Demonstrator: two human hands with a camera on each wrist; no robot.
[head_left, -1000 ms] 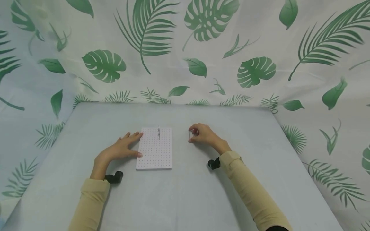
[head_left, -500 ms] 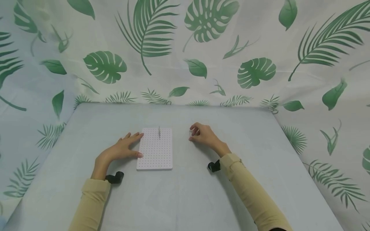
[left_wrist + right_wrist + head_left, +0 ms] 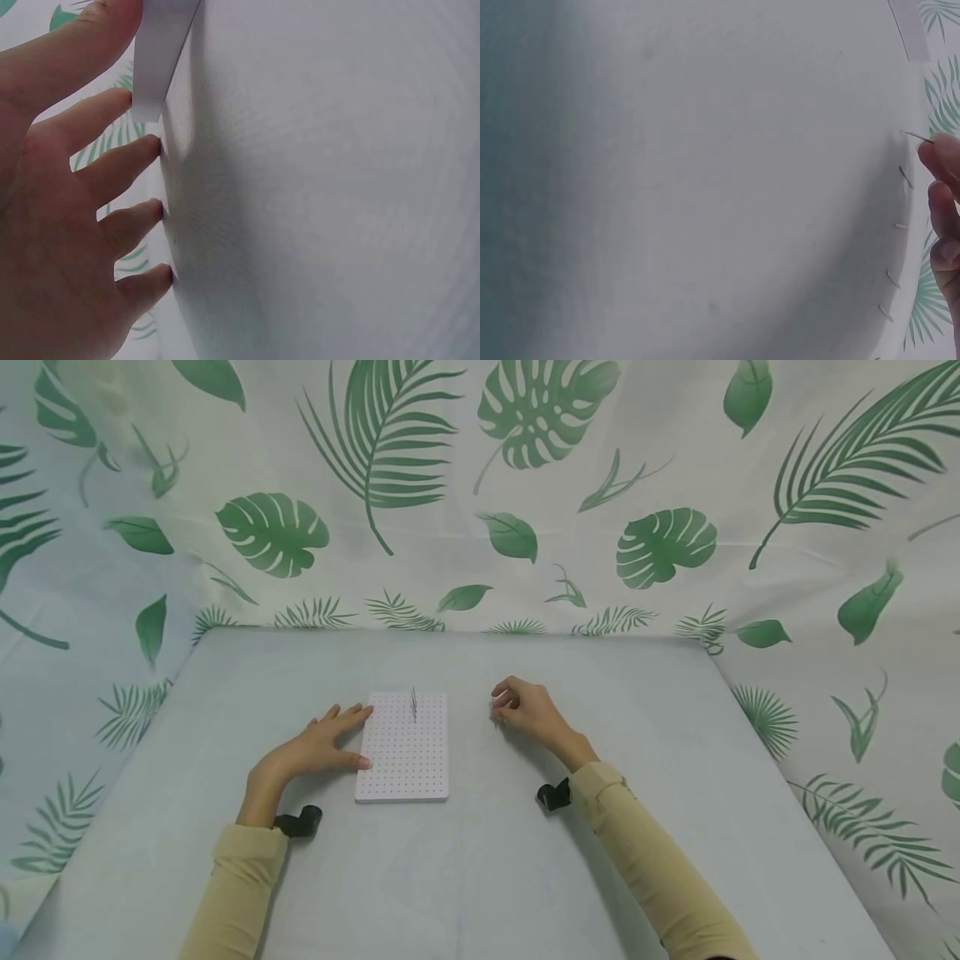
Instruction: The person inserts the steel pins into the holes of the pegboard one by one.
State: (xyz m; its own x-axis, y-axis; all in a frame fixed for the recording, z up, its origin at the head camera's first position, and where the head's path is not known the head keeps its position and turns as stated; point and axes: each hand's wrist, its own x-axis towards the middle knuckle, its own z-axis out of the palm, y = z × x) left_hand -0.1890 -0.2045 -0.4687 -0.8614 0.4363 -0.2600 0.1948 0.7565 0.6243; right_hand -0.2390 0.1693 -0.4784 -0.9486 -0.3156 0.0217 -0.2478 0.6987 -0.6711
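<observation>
A white pegboard [image 3: 405, 760] with a grid of small holes lies on the table. Several thin metal pins [image 3: 414, 706] stand in a short row near its far edge. My left hand [image 3: 318, 750] lies at the board's left side, fingers spread, thumb and forefinger on the edge. In the left wrist view, the other fingertips reach the table beside the board [image 3: 161, 52]. To the right of the board, my right hand [image 3: 528, 706] pinches a thin metal pin [image 3: 916, 136] between thumb and forefinger, its tip sticking out past the fingertips. The other right fingers are curled.
Several loose pins [image 3: 905, 177] lie in a line on the table below my right hand. A pale cloth [image 3: 465, 877] covers the tabletop. Leaf-printed curtains [image 3: 450, 552] enclose the back and sides. A black camera [image 3: 298, 822] sits at my left wrist, another camera [image 3: 553, 794] at my right.
A second ago the right thumb and forefinger stood apart with a pin spanning them; now they have closed together and pinch it. The left hand and board have stayed put.
</observation>
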